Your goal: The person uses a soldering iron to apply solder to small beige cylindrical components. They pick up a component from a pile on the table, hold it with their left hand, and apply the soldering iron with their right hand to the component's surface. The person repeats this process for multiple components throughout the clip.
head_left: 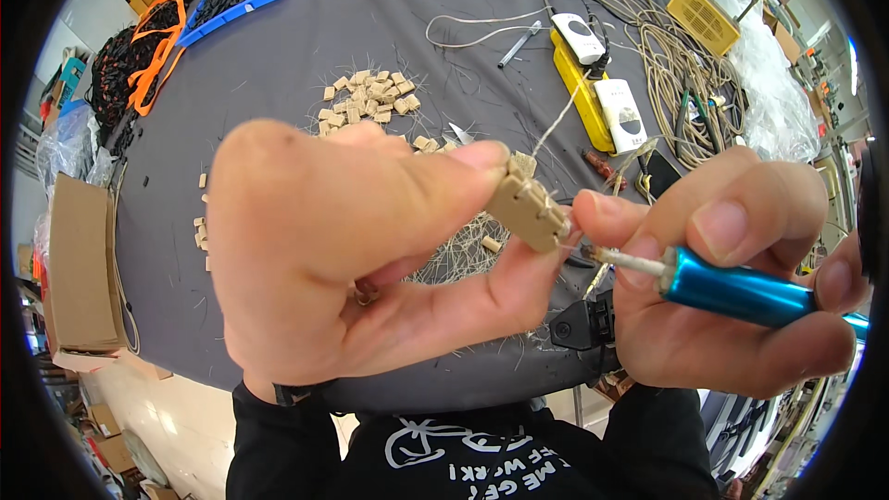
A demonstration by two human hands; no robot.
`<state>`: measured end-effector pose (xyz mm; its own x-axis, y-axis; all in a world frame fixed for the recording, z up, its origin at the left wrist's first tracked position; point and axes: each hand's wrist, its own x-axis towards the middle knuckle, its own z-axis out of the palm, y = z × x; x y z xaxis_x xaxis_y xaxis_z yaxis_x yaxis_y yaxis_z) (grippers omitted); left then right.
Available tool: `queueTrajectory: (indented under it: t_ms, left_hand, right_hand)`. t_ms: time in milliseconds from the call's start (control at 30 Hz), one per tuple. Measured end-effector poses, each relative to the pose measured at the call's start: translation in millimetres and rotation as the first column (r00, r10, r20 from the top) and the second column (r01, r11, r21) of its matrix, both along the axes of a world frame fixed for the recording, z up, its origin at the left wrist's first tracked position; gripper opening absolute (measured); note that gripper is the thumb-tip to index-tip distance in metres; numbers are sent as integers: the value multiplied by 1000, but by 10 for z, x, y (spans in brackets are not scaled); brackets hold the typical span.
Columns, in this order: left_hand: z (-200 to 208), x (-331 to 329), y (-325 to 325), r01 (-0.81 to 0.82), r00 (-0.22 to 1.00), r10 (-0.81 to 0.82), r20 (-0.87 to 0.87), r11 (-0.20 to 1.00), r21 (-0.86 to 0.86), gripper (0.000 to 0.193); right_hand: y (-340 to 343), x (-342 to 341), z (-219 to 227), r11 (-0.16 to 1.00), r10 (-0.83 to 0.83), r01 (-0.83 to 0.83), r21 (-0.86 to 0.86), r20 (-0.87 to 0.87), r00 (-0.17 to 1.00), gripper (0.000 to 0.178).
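Observation:
Close to the camera, my left hand (pixel 361 241) pinches a small tan block (pixel 530 211) between thumb and finger. Notches run along the block, with pale thread passing through them, and one strand rises from its top. My right hand (pixel 722 268) is closed around a shiny blue pen-shaped tool (pixel 741 287). The tool's whitish stem (pixel 637 262) has a dark, narrow tip, which points at the block's lower right corner. Whether the tip touches the block, I cannot tell. My right fingertips are close beside the block, where a strand of thread sticks out.
Behind my left hand lies a pile of tan blocks (pixel 370 97), with thread scraps (pixel 458 259) nearer. A yellow power strip (pixel 583 93) holds white plugs, beside coiled cable (pixel 681 65). A blue tray (pixel 243 7) of black parts is far left; a cardboard box (pixel 83 264) stands left.

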<state>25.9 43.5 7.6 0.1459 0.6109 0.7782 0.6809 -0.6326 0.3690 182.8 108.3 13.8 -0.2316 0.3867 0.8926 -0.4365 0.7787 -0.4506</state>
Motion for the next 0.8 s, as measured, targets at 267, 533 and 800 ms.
queueTrajectory:
  t_ms: [267, 533, 800]
  left_hand:
    - [-9, 6, 1, 14, 1000, -14, 25, 1000, -12, 44]
    - [-17, -6, 11, 30, 997, -27, 71, 999, -40, 46]
    - [29, 53, 38, 230, 862, -98, 497, 950, -210, 49]
  right_hand:
    - [-29, 218, 101, 984, -160, 175, -23, 293, 943, 39]
    - [-45, 133, 70, 963, -260, 268, 11, 291, 921, 35]
    - [-23, 206, 82, 961, 13, 1, -277, 49, 999, 32]
